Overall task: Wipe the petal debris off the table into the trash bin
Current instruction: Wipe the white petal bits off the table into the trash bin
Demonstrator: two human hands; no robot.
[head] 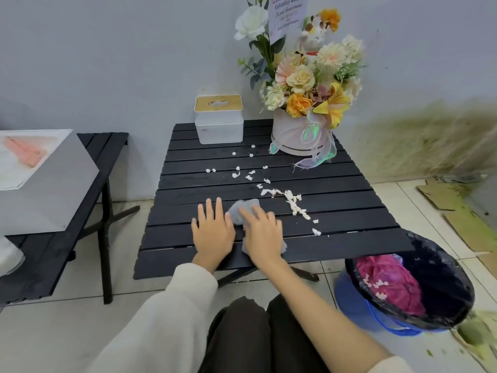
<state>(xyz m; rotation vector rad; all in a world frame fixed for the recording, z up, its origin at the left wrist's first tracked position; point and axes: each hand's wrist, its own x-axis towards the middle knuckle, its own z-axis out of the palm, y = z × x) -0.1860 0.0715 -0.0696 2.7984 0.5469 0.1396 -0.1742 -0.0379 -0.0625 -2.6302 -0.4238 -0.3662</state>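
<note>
Hands (236, 230) press cloth (242, 211) left of petal debris (293, 203).

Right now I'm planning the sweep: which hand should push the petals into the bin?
The right hand. It already presses the cloth, and the petal debris and trash bin both lie on its side. The left hand rests flat on the table, farther away.
</note>
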